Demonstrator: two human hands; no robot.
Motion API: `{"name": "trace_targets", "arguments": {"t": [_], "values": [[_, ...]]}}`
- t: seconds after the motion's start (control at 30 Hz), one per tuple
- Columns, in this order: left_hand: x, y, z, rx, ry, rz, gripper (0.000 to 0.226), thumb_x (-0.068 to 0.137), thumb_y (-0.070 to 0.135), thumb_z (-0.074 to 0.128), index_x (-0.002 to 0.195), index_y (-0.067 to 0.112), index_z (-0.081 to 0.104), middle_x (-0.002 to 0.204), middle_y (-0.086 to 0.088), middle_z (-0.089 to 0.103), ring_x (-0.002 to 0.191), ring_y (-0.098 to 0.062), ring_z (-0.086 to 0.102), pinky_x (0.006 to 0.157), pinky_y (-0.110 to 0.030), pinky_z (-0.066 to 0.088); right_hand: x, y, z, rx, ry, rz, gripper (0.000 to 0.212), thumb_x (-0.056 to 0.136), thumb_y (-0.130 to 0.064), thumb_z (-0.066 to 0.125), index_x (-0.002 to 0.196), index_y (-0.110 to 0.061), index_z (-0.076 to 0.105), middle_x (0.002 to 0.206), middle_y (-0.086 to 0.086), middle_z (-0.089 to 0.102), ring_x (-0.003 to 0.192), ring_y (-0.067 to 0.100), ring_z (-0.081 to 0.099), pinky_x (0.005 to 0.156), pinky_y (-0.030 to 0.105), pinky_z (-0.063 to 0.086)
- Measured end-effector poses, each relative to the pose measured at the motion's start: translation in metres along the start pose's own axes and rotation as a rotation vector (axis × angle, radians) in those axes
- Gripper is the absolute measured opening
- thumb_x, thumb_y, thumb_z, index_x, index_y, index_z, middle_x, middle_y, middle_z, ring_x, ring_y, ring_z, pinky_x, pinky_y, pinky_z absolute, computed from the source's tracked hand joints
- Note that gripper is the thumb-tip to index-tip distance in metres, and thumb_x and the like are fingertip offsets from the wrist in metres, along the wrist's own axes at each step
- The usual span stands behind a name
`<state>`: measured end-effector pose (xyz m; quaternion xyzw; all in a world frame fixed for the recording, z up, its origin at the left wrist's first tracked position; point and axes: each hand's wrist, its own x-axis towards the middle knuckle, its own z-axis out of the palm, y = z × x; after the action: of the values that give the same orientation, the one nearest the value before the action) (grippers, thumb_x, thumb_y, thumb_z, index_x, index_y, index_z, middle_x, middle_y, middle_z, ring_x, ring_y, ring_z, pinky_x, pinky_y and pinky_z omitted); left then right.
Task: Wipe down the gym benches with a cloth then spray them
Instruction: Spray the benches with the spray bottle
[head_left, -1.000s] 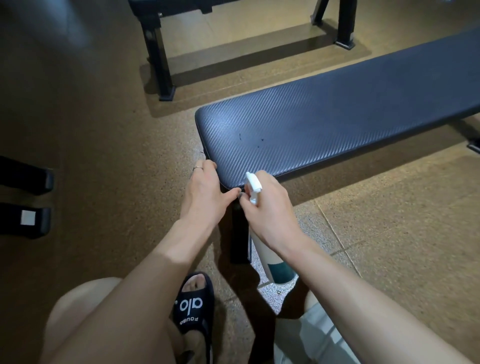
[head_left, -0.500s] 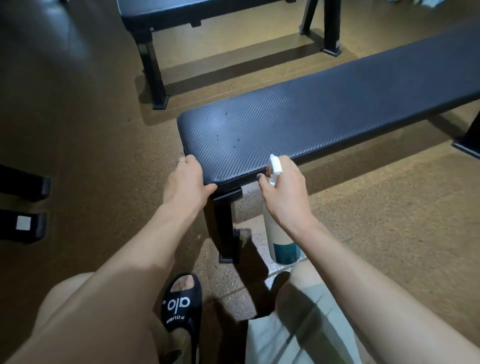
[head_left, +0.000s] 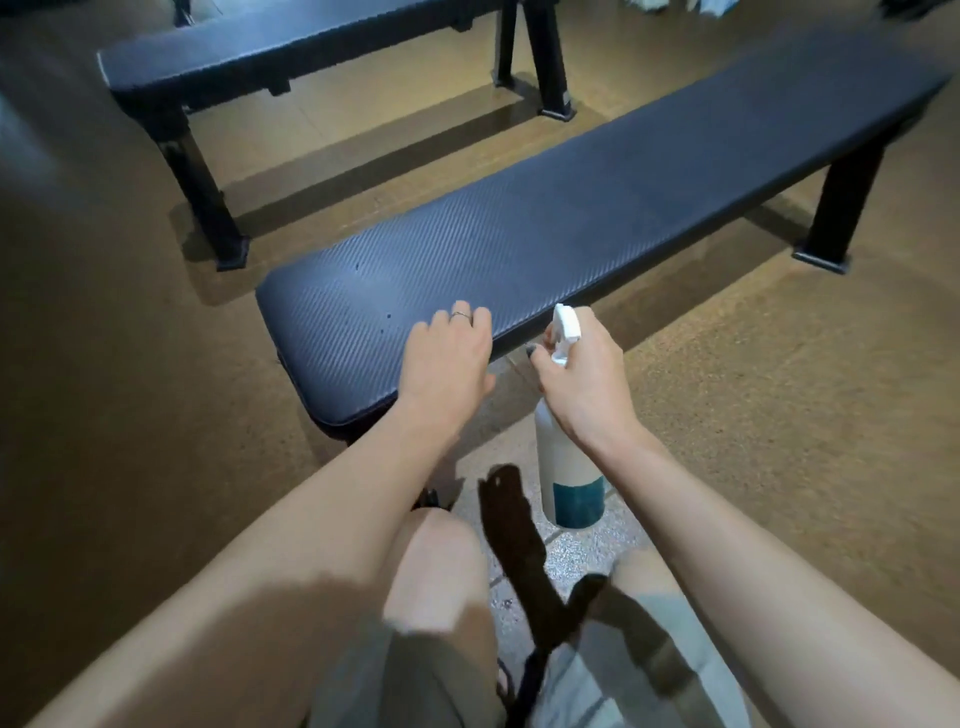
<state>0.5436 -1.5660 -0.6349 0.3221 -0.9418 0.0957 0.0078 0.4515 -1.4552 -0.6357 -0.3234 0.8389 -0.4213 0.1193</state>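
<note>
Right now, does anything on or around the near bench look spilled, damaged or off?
A few small dark specks dot the near bench pad beside the left hand; whether droplets or nicks is unclear. No cloth shows. The spray bottle is upright in the right hand.

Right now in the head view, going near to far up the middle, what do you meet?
Person's knees → spray bottle held in the right hand → near bench → far bench.

two benches (head_left: 597, 208), one spray bottle (head_left: 569, 462), two hands (head_left: 447, 358)
</note>
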Motion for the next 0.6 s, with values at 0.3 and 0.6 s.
{"name": "trace_targets", "arguments": {"t": [0.3, 0.6], "values": [[0.074, 0.009, 0.001, 0.099, 0.028, 0.275, 0.052, 0.077, 0.028, 0.080, 0.113, 0.017, 0.045, 0.116, -0.007, 0.055, 0.105, -0.027, 0.057, 0.077, -0.037, 0.043, 0.038, 0.019, -0.025, -0.101, 0.088, 0.099, 0.015, 0.099, -0.024, 0.063, 0.098, -0.017, 0.049, 0.101, 0.004, 0.059, 0.091, 0.022, 0.057, 0.076, 0.034, 0.045], [0.101, 0.034, 0.011, 0.394, 0.094, 0.711, 0.092, 0.085, 0.022, 0.071, 0.158, 0.015, 0.015, 0.162, -0.017, 0.021, 0.141, -0.037, 0.031, 0.116, -0.047, 0.027, 0.074, 0.032, -0.042, -0.031, 0.150, 0.234, 0.008, 0.098, -0.019, 0.060, 0.101, -0.014, 0.054, 0.099, 0.003, 0.062, 0.090, 0.021, 0.059, 0.074, 0.032, 0.045]]}}
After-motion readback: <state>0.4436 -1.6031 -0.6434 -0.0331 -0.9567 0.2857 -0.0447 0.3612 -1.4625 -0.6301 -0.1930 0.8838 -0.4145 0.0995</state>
